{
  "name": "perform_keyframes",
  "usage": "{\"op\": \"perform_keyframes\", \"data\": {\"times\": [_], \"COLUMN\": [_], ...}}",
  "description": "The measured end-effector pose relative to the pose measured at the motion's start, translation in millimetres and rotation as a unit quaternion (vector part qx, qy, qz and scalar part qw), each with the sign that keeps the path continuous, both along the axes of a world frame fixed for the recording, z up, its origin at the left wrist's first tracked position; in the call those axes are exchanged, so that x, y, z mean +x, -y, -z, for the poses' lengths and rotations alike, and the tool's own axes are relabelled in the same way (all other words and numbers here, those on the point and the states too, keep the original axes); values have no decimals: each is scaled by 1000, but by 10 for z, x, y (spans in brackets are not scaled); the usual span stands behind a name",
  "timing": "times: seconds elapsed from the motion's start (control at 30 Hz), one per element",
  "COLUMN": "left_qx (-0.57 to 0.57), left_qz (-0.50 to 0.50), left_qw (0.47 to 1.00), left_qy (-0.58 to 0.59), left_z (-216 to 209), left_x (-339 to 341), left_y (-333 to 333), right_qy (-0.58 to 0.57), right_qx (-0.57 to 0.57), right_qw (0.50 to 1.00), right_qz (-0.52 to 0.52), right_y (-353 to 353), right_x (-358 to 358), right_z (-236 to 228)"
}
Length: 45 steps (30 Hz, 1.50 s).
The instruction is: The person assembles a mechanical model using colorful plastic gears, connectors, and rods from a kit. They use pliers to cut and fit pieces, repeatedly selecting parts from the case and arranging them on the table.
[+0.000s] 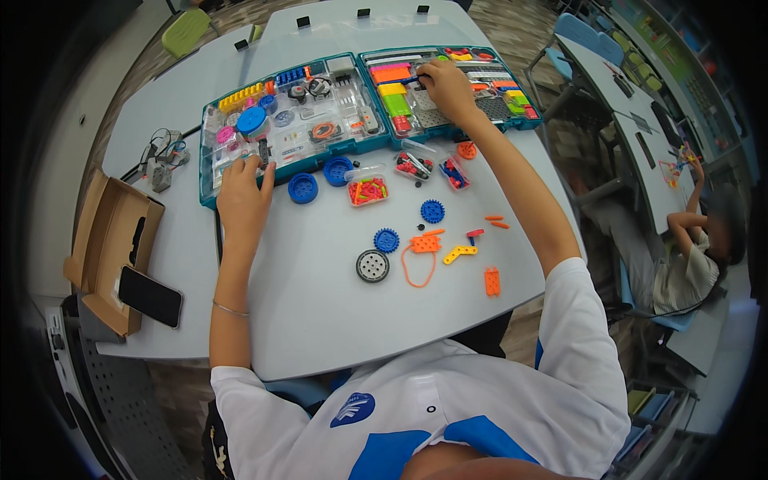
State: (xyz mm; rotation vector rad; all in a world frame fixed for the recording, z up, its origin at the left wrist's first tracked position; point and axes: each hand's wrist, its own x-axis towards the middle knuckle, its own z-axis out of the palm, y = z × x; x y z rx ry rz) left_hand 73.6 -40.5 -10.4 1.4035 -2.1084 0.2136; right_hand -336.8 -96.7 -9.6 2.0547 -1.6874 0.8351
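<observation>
Over the teal case (346, 149) of colourful parts (396, 105), your right hand (448, 90) pinched a dark blue bar (406, 80), pointing left, roughly parallel to the far edge of the worktop (312, 312); your left hand's (242, 190) grip couldn't be told.

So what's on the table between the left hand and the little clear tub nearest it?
In the head view: two round blue parts, one nearer the left hand, the other nearer the tub.

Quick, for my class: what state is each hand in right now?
Left hand: fingers bent at the front edge of the teal plastic case; grip cannot be told.
Right hand: closed, apparently pinching a slim dark blue bar.
</observation>
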Motion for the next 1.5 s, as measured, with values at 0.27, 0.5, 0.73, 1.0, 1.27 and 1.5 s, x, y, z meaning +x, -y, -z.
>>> {"op": "perform_keyframes", "data": {"times": [0.27, 0.5, 0.73, 1.0, 1.27, 1.5], "left_qx": [-10, 1, -4, 3, 8, 18], "left_qz": [-7, -7, -4, -12, 0, -20], "left_qw": [1000, 1000, 1000, 1000, 1000, 999], "left_qy": [19, 13, 9, 16, -1, 22], "left_z": [57, 47, 53, 69, 31, 26], "left_x": [10, 0, -3, -1, -23, 46], "left_y": [-9, -13, 9, 12, -17, 12], "right_qy": [-72, -128, -129, -71, 72, 141], "right_qx": [-12, -56, -81, -42, -1, 85], "right_qw": [997, 990, 988, 997, 997, 985], "right_qz": [27, 20, 1, -3, 2, -56], "right_y": [79, 150, 128, 235, 344, 318], "right_x": [14, 41, 197, 118, -120, 8], "right_z": [79, 102, 90, 118, 119, 74]}}
